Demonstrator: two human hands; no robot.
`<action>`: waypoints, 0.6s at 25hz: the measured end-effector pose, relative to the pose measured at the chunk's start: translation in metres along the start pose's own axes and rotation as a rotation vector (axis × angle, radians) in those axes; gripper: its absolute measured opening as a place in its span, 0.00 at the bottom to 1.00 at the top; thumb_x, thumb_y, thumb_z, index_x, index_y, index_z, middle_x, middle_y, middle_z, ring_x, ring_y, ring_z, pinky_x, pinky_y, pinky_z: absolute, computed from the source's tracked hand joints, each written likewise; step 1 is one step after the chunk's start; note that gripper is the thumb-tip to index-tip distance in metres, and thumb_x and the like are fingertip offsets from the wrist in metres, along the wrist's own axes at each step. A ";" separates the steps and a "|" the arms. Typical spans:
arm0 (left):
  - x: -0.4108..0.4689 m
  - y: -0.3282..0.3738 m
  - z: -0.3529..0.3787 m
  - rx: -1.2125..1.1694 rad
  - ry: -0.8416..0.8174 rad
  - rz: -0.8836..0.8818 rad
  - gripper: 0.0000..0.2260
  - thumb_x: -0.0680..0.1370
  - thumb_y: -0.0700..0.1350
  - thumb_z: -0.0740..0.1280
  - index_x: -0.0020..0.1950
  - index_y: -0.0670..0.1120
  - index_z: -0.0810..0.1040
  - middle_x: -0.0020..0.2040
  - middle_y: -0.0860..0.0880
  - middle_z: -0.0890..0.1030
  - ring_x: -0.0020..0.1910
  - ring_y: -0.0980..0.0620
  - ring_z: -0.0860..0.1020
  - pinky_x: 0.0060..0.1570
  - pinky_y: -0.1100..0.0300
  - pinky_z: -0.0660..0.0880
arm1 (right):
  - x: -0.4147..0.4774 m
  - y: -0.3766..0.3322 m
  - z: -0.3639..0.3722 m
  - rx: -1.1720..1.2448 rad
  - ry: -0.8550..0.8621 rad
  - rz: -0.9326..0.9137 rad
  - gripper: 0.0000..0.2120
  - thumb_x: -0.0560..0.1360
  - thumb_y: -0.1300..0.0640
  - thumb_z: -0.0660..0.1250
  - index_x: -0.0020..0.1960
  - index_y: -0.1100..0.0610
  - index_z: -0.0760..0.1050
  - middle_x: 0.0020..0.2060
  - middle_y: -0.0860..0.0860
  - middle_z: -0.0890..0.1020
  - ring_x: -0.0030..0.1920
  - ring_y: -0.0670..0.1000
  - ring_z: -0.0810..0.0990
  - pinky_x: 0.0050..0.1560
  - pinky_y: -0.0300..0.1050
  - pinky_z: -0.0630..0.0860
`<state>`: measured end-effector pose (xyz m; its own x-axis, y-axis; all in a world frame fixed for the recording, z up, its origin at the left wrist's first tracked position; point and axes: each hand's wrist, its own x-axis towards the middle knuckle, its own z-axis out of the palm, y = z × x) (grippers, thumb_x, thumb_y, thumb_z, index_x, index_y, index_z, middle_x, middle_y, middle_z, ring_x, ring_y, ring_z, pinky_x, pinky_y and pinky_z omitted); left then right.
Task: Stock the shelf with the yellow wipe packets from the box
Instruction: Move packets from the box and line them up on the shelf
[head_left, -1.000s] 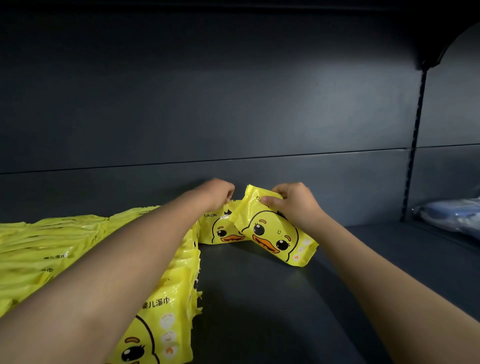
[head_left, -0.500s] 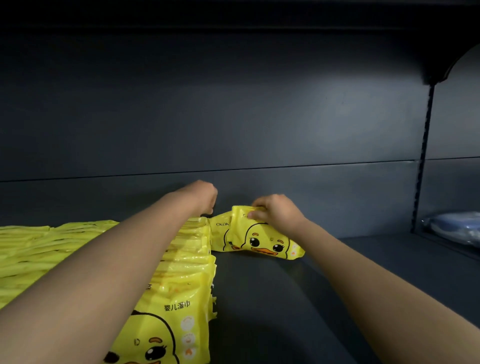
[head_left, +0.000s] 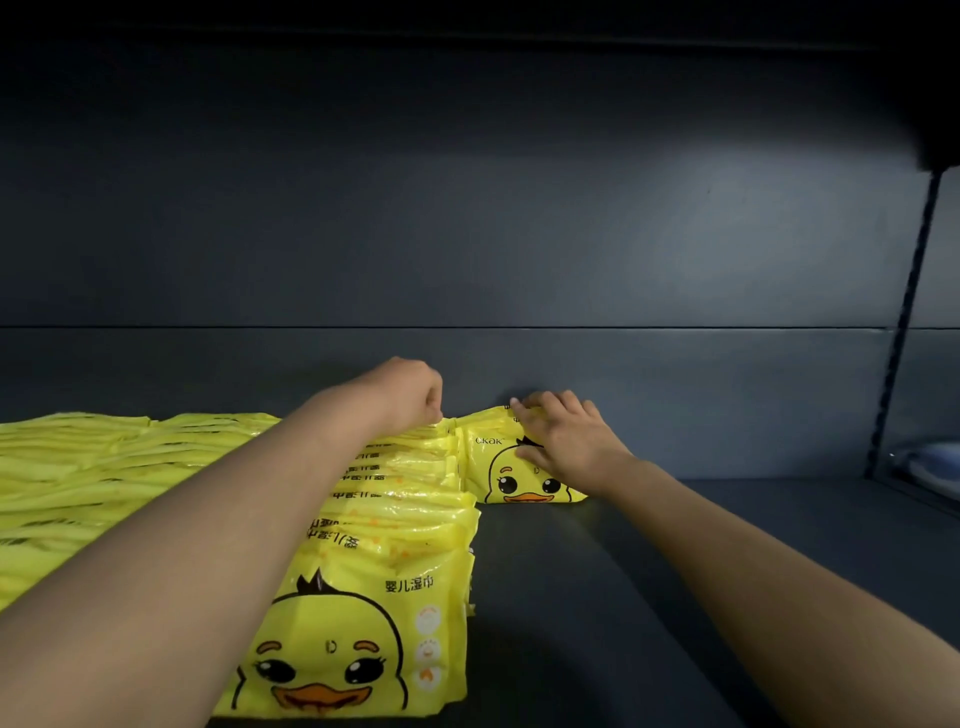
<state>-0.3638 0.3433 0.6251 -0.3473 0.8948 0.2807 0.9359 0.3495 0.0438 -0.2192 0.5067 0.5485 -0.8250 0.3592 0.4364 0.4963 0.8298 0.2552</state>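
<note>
Shelf (head_left: 675, 597): rows (head_left: 405, 525) at 9 o'clock; seemingly partly stocked.
Right hand (head_left: 566, 447): pinches packet (head_left: 493, 470), 12 o'clock.
Left hand (head_left: 405, 395): curled, grip unclear.

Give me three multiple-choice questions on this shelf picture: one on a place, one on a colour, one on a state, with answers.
1. Where on the shelf is the packet under the right hand?
A. front edge
B. at the back, right of the row
C. atop the row

2. The beak of its duck is?
A. blue
B. green
C. orange

3. How does that packet sit?
A. standing, duck facing the camera
B. flat, face down
C. torn open

Answers: 1 B, it stands at the rear beside the row; 2 C, the beak is orange; 3 A, the duck shows upright.
</note>
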 end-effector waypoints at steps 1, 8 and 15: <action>-0.001 0.000 0.002 0.006 -0.004 0.004 0.07 0.78 0.44 0.64 0.51 0.43 0.79 0.54 0.48 0.80 0.55 0.49 0.76 0.54 0.58 0.72 | 0.001 -0.003 0.002 0.004 -0.014 0.017 0.30 0.80 0.41 0.52 0.77 0.52 0.50 0.71 0.51 0.61 0.69 0.54 0.60 0.68 0.50 0.59; -0.015 0.000 -0.002 -0.056 0.069 -0.026 0.08 0.78 0.46 0.63 0.54 0.45 0.75 0.56 0.47 0.79 0.55 0.48 0.75 0.52 0.57 0.71 | 0.000 -0.021 -0.009 -0.001 0.012 0.175 0.25 0.79 0.43 0.56 0.72 0.53 0.61 0.69 0.53 0.65 0.68 0.56 0.63 0.66 0.52 0.62; -0.053 0.008 -0.035 0.000 0.108 -0.064 0.10 0.78 0.48 0.61 0.58 0.46 0.72 0.57 0.47 0.77 0.55 0.47 0.75 0.54 0.54 0.73 | -0.031 -0.029 -0.081 0.045 -0.099 0.227 0.23 0.79 0.43 0.56 0.67 0.57 0.67 0.63 0.56 0.71 0.66 0.57 0.67 0.61 0.54 0.67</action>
<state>-0.3360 0.2886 0.6441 -0.3976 0.8358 0.3786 0.9122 0.4045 0.0651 -0.1863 0.4368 0.5974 -0.7171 0.5773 0.3905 0.6614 0.7403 0.1202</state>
